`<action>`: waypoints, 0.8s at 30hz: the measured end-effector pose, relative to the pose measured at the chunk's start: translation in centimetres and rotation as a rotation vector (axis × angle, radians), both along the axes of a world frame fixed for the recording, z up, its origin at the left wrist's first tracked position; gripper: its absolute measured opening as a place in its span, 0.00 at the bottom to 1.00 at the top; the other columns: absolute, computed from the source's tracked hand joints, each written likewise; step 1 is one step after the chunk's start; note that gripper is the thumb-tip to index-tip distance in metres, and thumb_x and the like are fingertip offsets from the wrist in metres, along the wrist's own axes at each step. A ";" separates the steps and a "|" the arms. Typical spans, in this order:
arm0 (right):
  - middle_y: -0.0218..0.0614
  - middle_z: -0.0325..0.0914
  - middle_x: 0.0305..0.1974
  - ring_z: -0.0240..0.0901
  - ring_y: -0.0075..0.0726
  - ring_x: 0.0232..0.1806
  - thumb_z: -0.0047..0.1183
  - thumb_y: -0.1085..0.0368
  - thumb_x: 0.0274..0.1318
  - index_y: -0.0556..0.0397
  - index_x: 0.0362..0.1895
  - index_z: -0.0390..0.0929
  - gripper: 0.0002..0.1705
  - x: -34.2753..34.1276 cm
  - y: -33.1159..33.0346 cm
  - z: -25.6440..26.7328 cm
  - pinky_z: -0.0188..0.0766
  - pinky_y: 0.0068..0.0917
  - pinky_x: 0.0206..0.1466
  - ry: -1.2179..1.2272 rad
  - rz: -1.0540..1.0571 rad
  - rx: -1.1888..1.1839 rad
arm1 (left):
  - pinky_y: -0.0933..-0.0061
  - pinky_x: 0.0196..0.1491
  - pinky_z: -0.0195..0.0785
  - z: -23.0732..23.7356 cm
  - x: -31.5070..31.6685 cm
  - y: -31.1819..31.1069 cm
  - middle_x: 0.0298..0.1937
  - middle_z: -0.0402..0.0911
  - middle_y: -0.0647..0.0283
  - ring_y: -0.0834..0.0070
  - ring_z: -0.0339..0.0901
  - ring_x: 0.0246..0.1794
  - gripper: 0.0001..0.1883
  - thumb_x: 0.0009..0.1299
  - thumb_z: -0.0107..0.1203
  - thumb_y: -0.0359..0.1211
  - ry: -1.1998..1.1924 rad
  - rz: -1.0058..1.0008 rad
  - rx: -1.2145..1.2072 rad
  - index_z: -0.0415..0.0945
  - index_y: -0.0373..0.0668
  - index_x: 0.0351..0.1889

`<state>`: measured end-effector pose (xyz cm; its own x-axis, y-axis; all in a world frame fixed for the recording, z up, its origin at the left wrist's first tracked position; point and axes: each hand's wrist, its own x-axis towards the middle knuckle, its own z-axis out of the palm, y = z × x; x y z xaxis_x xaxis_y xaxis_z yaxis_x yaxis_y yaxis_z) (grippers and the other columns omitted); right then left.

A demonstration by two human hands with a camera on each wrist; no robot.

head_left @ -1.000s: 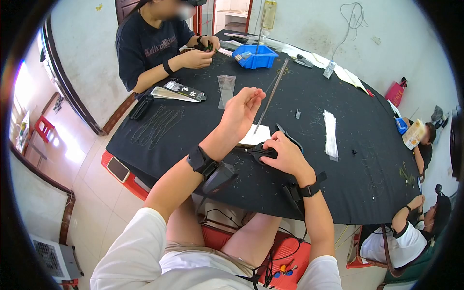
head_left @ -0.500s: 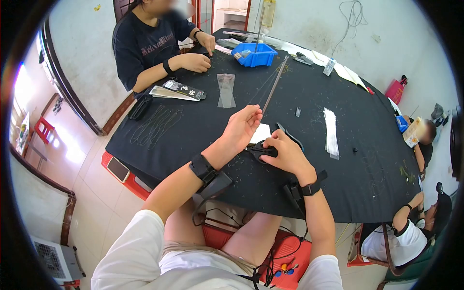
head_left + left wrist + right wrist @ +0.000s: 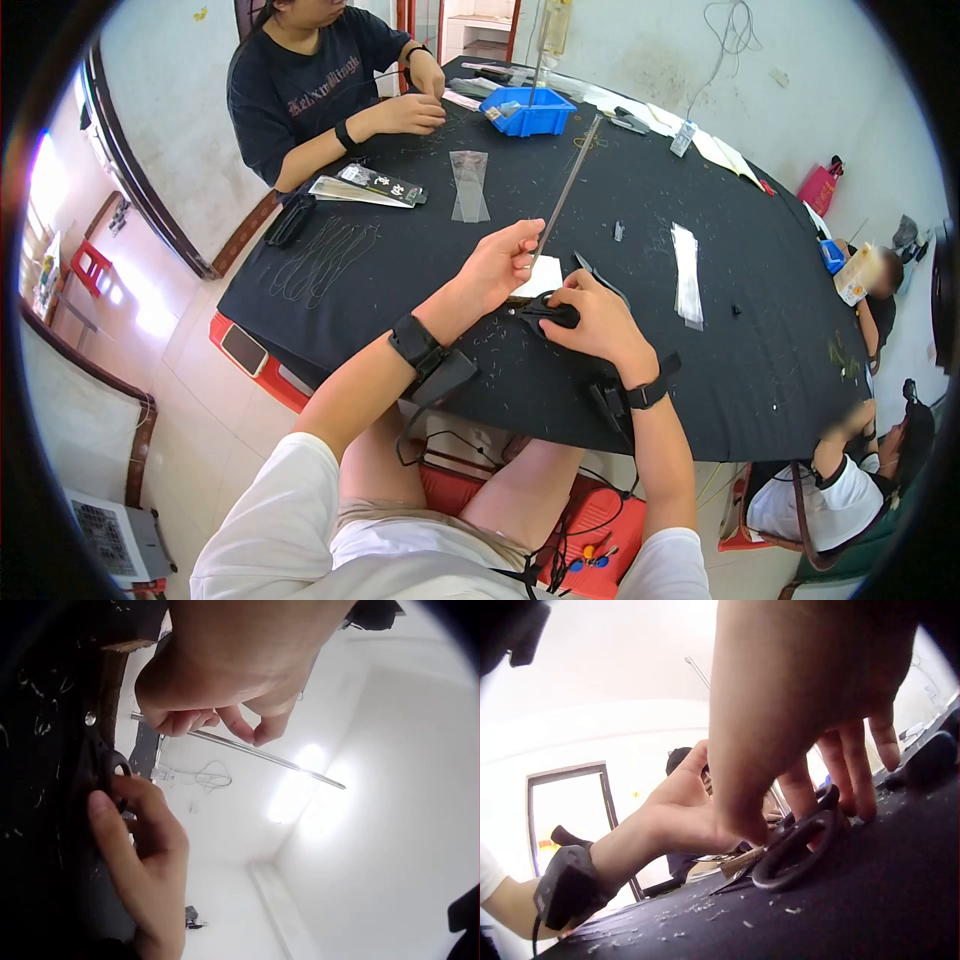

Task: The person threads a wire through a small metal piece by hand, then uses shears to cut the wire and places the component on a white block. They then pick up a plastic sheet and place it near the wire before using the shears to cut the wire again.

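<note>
A thin metal rod [image 3: 572,185] stands tilted from a white-topped block [image 3: 545,277] with a wooden edge, close to the table's front. My left hand [image 3: 497,268] is beside the rod's lower half, fingers bent and fingertips right at it. In the left wrist view, the left hand [image 3: 225,682] has its thumb and a finger meeting close against the rod [image 3: 300,768]; I cannot tell whether they pinch a thread. Low in front of the block, my right hand [image 3: 592,318] holds black-handled scissors [image 3: 560,312], their pivot [image 3: 90,718] close to the wood. In the right wrist view, fingers overlap the loops [image 3: 795,851].
Behind my right hand lies a dark curved tool [image 3: 606,277]. Clear plastic sleeves [image 3: 469,188], white strips [image 3: 685,275], looped thin threads [image 3: 325,260], a packet [image 3: 370,188] and a blue bin [image 3: 528,112] rest on the black tablecloth [image 3: 640,400]. Another person [image 3: 310,90] works across the left side.
My left hand has come down along the rod, from open fingers at its middle to bent fingers lower. Thin thread lines near the rod no longer show. The right hand stays put with the scissors.
</note>
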<state>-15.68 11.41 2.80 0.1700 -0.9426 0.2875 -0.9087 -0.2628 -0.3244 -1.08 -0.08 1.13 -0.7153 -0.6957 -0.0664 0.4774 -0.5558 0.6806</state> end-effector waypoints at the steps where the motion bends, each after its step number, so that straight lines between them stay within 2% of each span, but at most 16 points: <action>1: 0.36 0.71 0.34 0.72 0.40 0.31 0.59 0.58 0.39 0.51 0.28 0.80 0.12 0.0 -0.1 0.0 0.69 0.30 0.36 -0.012 -0.015 -0.024 | 0.88 0.24 0.53 0.1 0.1 -0.2 0.26 0.65 0.74 0.88 0.58 0.21 0.08 0.62 0.54 0.37 0.002 0.000 0.000 0.68 0.46 0.30; 4: 0.36 0.73 0.31 0.73 0.41 0.29 0.58 0.60 0.40 0.51 0.25 0.80 0.09 -0.6 -0.8 -1.5 0.70 0.30 0.35 0.005 -0.009 -0.164 | 0.89 0.21 0.49 0.8 0.2 -0.4 0.23 0.63 0.77 0.90 0.54 0.19 0.08 0.62 0.53 0.38 -0.101 -0.063 -0.029 0.67 0.47 0.30; 11: 0.34 0.74 0.31 0.72 0.39 0.28 0.57 0.63 0.40 0.52 0.21 0.77 0.07 0.4 -0.8 0.0 0.69 0.29 0.34 -0.043 -0.055 -0.116 | 0.87 0.22 0.49 0.2 0.7 -1.2 0.23 0.63 0.77 0.89 0.54 0.18 0.09 0.63 0.51 0.40 -0.085 -0.118 -0.049 0.68 0.47 0.30; 13: 0.30 0.74 0.28 0.71 0.29 0.25 0.57 0.65 0.41 0.53 0.21 0.75 0.06 -0.1 -1.7 0.0 0.66 0.23 0.30 -0.262 -0.045 -0.274 | 0.87 0.22 0.48 0.4 0.8 -1.5 0.23 0.63 0.77 0.88 0.54 0.19 0.09 0.63 0.51 0.40 -0.064 -0.130 -0.044 0.68 0.46 0.30; 14: 0.30 0.74 0.28 0.71 0.29 0.25 0.57 0.65 0.41 0.53 0.21 0.75 0.06 -0.1 -1.8 0.8 0.66 0.23 0.30 -0.245 -0.051 -0.269 | 0.87 0.22 0.48 0.3 1.0 -1.6 0.23 0.62 0.77 0.88 0.54 0.19 0.10 0.63 0.51 0.40 -0.080 -0.131 -0.016 0.69 0.45 0.31; 16: 0.25 0.72 0.24 0.66 0.18 0.24 0.57 0.67 0.42 0.52 0.24 0.75 0.04 -0.1 -2.0 3.0 0.60 0.16 0.26 -0.450 -0.192 -0.264 | 0.87 0.22 0.47 0.1 1.2 -1.5 0.23 0.62 0.77 0.88 0.53 0.19 0.11 0.63 0.50 0.41 -0.084 -0.137 0.023 0.69 0.44 0.32; 18: 0.22 0.72 0.23 0.63 0.12 0.23 0.56 0.67 0.46 0.53 0.25 0.75 0.04 0.3 -2.1 5.8 0.57 0.12 0.24 -0.512 -0.253 -0.379 | 0.87 0.21 0.45 0.0 1.2 -1.3 0.22 0.61 0.77 0.89 0.52 0.18 0.11 0.64 0.49 0.40 -0.085 -0.087 -0.124 0.70 0.42 0.33; 20: 0.24 0.73 0.24 0.65 0.14 0.23 0.54 0.68 0.49 0.54 0.27 0.76 0.03 0.5 -2.6 8.2 0.58 0.12 0.25 -0.670 -0.237 -0.478 | 0.87 0.21 0.44 -0.3 1.1 -1.3 0.21 0.61 0.77 0.89 0.51 0.18 0.11 0.64 0.49 0.40 -0.059 -0.114 -0.151 0.70 0.41 0.33; 22: 0.26 0.74 0.25 0.66 0.15 0.24 0.54 0.68 0.50 0.56 0.29 0.76 0.05 1.5 -3.1 10.4 0.60 0.11 0.27 -0.741 -0.178 -0.572 | 0.86 0.20 0.43 -0.5 1.0 -1.2 0.20 0.60 0.78 0.90 0.51 0.18 0.12 0.65 0.49 0.39 -0.037 -0.140 -0.192 0.70 0.39 0.34; 24: 0.28 0.74 0.25 0.67 0.16 0.25 0.56 0.66 0.49 0.57 0.29 0.76 0.07 2.3 -3.5 11.9 0.61 0.12 0.28 -0.758 -0.210 -0.602 | 0.86 0.19 0.42 -0.5 0.9 -1.0 0.20 0.60 0.78 0.90 0.50 0.17 0.11 0.65 0.49 0.38 -0.066 -0.117 -0.193 0.71 0.38 0.33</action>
<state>-13.36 7.89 14.69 -0.4104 -0.5935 0.6924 -0.5631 -0.4322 -0.7043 -0.13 -1.06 0.60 -0.7906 -0.6122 0.0109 0.3683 -0.4613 0.8072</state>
